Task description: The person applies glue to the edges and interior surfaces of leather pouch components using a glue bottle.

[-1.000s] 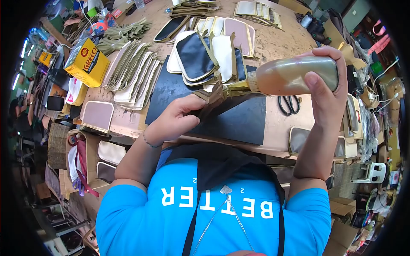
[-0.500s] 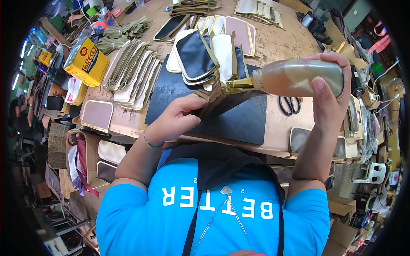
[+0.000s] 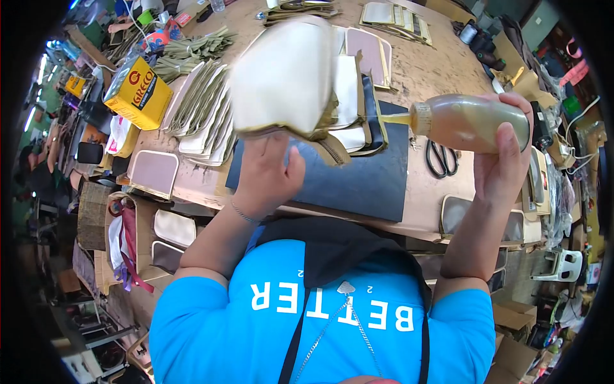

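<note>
My left hand point(image 3: 272, 171) is closed at the lower edge of a white padded panel point(image 3: 281, 80), which is raised above the table and blurred by motion. A brown zipper strip point(image 3: 332, 148) runs along the panel's near edge. My right hand point(image 3: 505, 144) is wrapped round the base of a squeeze bottle point(image 3: 457, 125) of amber liquid, tipped on its side with its narrow nozzle pointing left. The nozzle tip is beside the dark panels point(image 3: 374, 121) and white panels point(image 3: 348, 89) piled on a black mat point(image 3: 358, 182).
A row of fabric-edged panels point(image 3: 208, 121) lies left of the mat, near a yellow GRECO tin point(image 3: 137, 93). Black scissors point(image 3: 441, 159) lie right of the mat. Thread spools point(image 3: 469, 33) stand at the back right. A mauve panel point(image 3: 153, 173) sits at the front left edge.
My left hand has turned the panel up so its white face shows. The bottle in my right hand has drawn away to the right, its nozzle leaving the brown strip.
</note>
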The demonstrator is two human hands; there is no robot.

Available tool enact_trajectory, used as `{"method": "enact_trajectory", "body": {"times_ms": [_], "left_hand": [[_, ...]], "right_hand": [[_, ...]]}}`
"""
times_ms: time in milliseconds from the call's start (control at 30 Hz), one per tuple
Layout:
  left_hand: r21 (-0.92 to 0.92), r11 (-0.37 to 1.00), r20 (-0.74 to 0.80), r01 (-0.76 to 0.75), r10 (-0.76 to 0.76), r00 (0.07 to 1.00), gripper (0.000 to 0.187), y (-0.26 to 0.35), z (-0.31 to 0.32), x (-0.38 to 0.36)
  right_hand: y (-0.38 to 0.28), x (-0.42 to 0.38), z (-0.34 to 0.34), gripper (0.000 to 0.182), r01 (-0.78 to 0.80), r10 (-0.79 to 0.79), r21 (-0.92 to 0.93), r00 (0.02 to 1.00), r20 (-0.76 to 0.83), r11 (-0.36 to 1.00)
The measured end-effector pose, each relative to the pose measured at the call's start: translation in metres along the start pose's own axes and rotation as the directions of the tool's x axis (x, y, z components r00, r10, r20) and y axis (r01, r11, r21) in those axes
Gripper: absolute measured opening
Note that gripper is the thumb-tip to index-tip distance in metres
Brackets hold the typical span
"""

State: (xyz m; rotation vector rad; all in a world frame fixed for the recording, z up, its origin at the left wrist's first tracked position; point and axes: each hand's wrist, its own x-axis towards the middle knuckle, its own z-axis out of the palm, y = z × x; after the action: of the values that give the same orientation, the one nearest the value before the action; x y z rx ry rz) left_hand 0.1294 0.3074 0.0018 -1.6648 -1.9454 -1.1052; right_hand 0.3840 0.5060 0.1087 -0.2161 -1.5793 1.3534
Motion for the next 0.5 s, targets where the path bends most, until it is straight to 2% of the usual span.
{"method": "enact_trajectory", "body": {"times_ms": [33, 133, 167, 267, 400, 500], "left_hand": [[0.130, 0.991, -0.078, -0.027, 0.037, 0.996, 0.027, -0.005, 0.004, 0.000], [0.311, 0.950, -0.230, -0.018, 0.094, 0.969, 0.025, -0.021, 0.008, -0.004], [0.330, 0.944, -0.209, -0.001, 0.074, 0.975, 0.021, -0.025, 0.006, -0.005], [0.430, 0.901, -0.236, -0.063, 0.180, 0.955, 0.016, -0.031, 0.001, -0.001], [0.409, 0.911, -0.253, -0.048, 0.164, 0.954, 0.015, -0.038, 0.001, -0.001], [0.406, 0.913, -0.235, -0.034, 0.140, 0.962, 0.015, -0.042, 0.002, -0.008]], "right_hand": [[0.004, -0.002, -0.001, 0.049, -0.005, 0.006, 0.025, 1.000, -0.021, 1.000], [0.010, -0.012, 0.006, 0.049, -0.080, 0.083, 0.070, 0.996, -0.042, 0.994], [0.011, -0.014, 0.011, 0.049, -0.102, 0.106, 0.089, 0.994, -0.037, 0.991], [0.013, -0.019, 0.026, 0.049, -0.142, 0.146, 0.111, 0.989, -0.033, 0.984], [0.017, -0.020, 0.033, 0.049, -0.188, 0.194, 0.113, 0.980, -0.039, 0.976], [0.015, -0.019, 0.043, 0.043, -0.196, 0.214, 0.191, 0.973, -0.082, 0.962]]}}
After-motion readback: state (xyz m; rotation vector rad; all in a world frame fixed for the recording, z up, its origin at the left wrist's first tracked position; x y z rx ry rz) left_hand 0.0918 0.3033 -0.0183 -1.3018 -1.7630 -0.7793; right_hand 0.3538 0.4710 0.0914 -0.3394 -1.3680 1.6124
